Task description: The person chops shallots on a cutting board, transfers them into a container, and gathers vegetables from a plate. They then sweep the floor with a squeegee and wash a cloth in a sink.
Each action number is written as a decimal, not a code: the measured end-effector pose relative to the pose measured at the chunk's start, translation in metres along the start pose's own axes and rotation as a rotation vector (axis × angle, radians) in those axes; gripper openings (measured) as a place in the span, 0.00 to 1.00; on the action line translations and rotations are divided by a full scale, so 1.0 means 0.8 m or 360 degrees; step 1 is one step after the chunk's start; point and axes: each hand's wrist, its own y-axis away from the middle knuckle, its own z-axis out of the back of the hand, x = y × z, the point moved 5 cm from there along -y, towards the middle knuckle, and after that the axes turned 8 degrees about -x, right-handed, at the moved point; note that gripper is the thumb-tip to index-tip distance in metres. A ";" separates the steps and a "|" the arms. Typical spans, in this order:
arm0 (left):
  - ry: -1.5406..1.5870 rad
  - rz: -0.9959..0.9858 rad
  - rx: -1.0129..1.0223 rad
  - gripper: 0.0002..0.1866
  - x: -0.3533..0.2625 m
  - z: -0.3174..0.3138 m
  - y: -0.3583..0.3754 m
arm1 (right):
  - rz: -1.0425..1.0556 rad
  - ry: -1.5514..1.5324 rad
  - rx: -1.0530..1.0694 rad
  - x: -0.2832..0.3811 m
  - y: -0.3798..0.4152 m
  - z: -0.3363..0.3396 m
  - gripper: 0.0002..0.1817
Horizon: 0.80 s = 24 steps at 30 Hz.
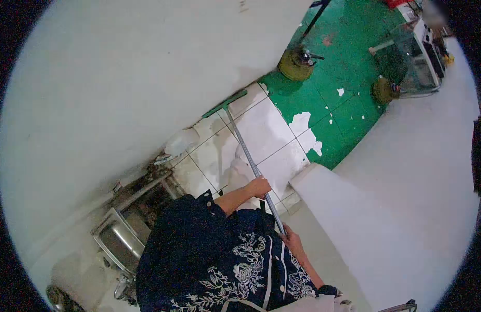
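Observation:
A floor squeegee (244,145) with a long metal handle and a green head slants across the middle of the head view. Its head rests at the foot of the white wall, at the edge of the white floor tiles. My left hand (258,187) is closed around the handle about midway along the visible part. Lower down, near my body, my right hand (292,243) is wrapped around the handle's top end. My dark shirt (245,260) with white floral embroidery fills the bottom of the view.
White tiles (261,127) give way to a green floor (349,125) with peeled patches. Two round, yellowish bases (296,65) (384,91) and a glass-sided cabinet (414,57) stand beyond. A white bag (182,141) and a metal sink (121,242) are at left. A white wall (147,62) runs alongside.

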 end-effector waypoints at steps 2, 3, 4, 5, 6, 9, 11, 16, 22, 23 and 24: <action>-0.0050 0.0039 0.0027 0.08 0.009 -0.007 -0.006 | 0.0108 -0.0014 -0.0093 0.006 -0.012 -0.001 0.26; -0.0127 0.0041 -0.0009 0.08 0.018 -0.008 -0.008 | 0.0150 -0.0037 -0.0146 0.011 -0.019 -0.005 0.26; -0.0192 0.0031 -0.0038 0.08 0.022 -0.014 -0.006 | 0.0072 -0.0031 -0.0129 0.016 -0.023 -0.010 0.26; -0.0158 0.0017 -0.0045 0.07 0.026 -0.015 -0.006 | -0.0006 -0.0013 -0.0112 0.021 -0.031 -0.009 0.27; -0.0124 0.0014 -0.0071 0.07 0.035 -0.014 -0.012 | -0.0071 0.0022 -0.0096 0.020 -0.038 -0.007 0.27; -0.0071 0.0054 -0.0117 0.07 0.049 -0.026 -0.035 | -0.0036 0.0122 -0.0221 -0.005 -0.067 -0.021 0.27; -0.0066 0.0062 -0.0098 0.07 0.059 -0.048 -0.048 | -0.0111 0.0168 -0.0225 -0.022 -0.081 -0.030 0.27; -0.0059 0.0060 -0.0082 0.07 0.056 -0.123 -0.064 | -0.0494 0.0157 -0.0106 -0.050 -0.082 -0.059 0.27; 0.0025 -0.0028 0.0120 0.07 -0.004 -0.198 -0.070 | -0.0563 0.0015 -0.0218 -0.121 -0.033 -0.101 0.27; 0.0084 -0.0053 0.0149 0.08 -0.021 -0.204 -0.071 | -0.0629 0.0022 -0.0209 -0.127 -0.021 -0.100 0.27; 0.0145 -0.0077 0.0174 0.08 -0.039 -0.212 -0.072 | -0.0693 0.0034 -0.0203 -0.134 -0.011 -0.100 0.26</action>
